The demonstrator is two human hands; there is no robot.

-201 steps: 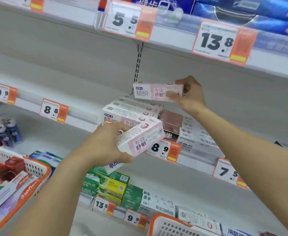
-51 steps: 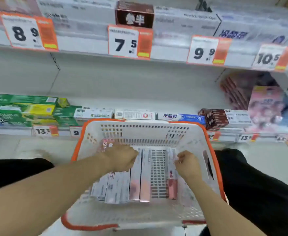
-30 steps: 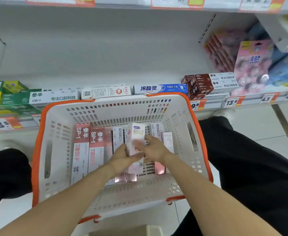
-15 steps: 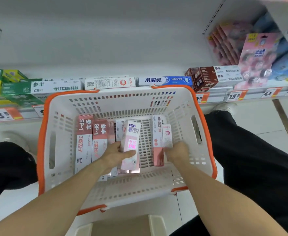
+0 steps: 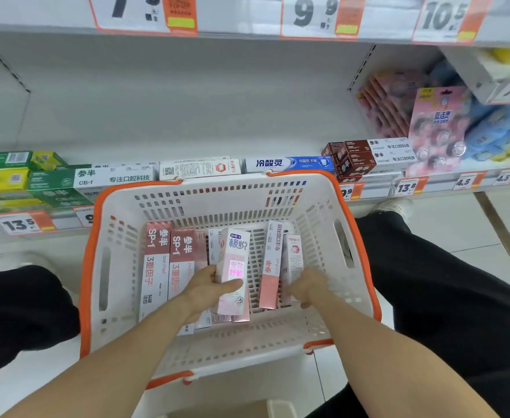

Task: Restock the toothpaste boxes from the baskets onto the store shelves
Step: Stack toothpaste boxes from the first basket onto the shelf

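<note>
A white basket with an orange rim point(image 5: 88, 267) stands in front of me, with several pink and white toothpaste boxes lying in it. My left hand point(image 5: 207, 286) grips a pale pink toothpaste box point(image 5: 235, 267), lifted slightly above the others. My right hand point(image 5: 306, 286) reaches down at the near end of a small pink box point(image 5: 293, 254), fingers curled around its end. A taller pink-and-white box point(image 5: 273, 260) stands on edge between the two hands. Two pink SP-1 boxes point(image 5: 157, 260) lie at the basket's left.
The low shelf point(image 5: 187, 128) behind the basket carries a front row of green, white, blue and brown toothpaste boxes, with bare room behind them. Pink packs hang at the right point(image 5: 437, 125). Price tags line both shelf edges. My dark-trousered legs flank the basket.
My left hand has raised the pale pink box a little. My right hand has closed further onto the small pink box at the right. The view has tilted up slightly.
</note>
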